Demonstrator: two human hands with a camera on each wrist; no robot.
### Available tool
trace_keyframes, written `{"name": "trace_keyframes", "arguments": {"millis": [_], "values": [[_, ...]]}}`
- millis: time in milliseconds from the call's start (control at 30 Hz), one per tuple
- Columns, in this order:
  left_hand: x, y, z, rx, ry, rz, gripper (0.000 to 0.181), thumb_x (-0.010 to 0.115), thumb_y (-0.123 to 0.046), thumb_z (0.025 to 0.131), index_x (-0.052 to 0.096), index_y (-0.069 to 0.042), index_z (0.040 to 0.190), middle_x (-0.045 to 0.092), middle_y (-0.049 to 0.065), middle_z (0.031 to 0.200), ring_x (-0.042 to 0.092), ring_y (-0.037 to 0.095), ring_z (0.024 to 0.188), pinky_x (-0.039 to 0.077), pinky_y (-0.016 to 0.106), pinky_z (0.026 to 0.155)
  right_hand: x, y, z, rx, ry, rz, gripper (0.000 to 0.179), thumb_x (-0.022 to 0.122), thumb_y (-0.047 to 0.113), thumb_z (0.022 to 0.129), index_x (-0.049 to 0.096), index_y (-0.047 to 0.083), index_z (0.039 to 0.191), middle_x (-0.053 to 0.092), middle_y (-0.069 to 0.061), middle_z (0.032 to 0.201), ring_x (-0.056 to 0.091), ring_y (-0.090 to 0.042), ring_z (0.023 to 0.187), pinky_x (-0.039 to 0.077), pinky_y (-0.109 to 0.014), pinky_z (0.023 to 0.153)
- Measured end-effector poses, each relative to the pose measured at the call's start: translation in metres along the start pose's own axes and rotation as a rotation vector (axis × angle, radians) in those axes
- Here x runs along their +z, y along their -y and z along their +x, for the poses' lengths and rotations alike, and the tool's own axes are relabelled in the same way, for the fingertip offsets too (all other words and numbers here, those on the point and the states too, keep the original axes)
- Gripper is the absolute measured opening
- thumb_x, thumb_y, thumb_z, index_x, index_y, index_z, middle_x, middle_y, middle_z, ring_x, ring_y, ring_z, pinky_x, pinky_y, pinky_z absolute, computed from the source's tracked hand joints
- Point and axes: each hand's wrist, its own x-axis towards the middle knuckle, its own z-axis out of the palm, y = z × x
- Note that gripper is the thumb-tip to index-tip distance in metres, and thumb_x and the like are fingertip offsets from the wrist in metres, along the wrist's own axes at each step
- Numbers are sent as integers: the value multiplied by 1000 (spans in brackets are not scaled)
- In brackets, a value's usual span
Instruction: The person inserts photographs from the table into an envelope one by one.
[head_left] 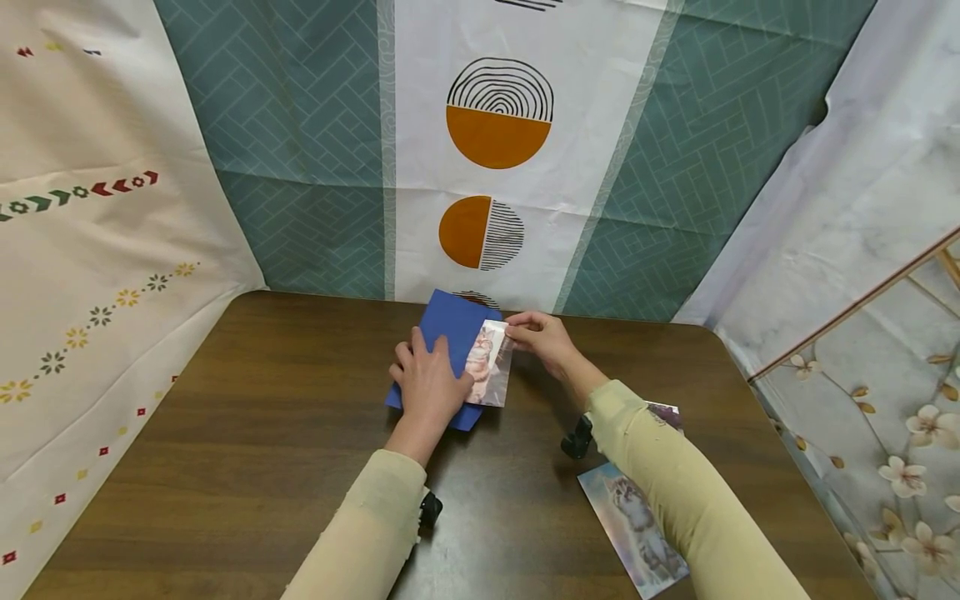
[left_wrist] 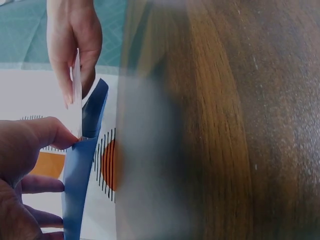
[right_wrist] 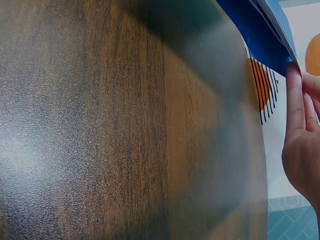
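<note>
A blue paper envelope is tilted up near the table's far edge. My left hand holds it from the left, and in the left wrist view the thumb presses at its edge while the fingers spread along its side. A glossy picture card with a pinkish animal print overlaps the envelope's right part. By its upper right corner, my right hand pinches that card between thumb and fingers. The right wrist view shows the right fingers at the edge by the blue paper. How far the card sits inside the envelope is unclear.
A card with a grey cat picture lies on the wooden table below the right forearm. Another card is partly hidden by the right sleeve. Patterned cloth hangs behind the table and on both sides.
</note>
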Motion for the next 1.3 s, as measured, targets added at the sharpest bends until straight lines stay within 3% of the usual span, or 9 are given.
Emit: {"name": "trace_keyframes", "arguments": {"millis": [767, 1133, 1300], "values": [[0, 2, -1, 3, -4, -28, 71, 84, -37, 91, 61, -4, 150, 30, 34, 167, 30, 56, 144, 32, 73, 106, 2, -1, 2, 36, 0, -6, 21, 71, -2, 101, 72, -7, 121, 74, -1, 94, 71, -12, 83, 61, -25, 75], [0, 4, -1, -17, -3, -79, 68, 84, -31, 90, 62, -7, 149, 28, 35, 167, 26, 57, 147, 29, 75, 107, -1, 0, 0, 41, 31, 28, 34, 64, 4, 107, 62, -14, 135, 73, -2, 106, 72, -12, 91, 62, -27, 82], [0, 4, -1, -24, 1, -83, 68, 83, -30, 90, 62, -7, 150, 27, 35, 167, 26, 56, 146, 29, 74, 107, -2, 1, -1, 30, 50, 45, 35, 59, -1, 107, 59, -16, 139, 72, -3, 108, 72, -12, 93, 62, -27, 84]]}}
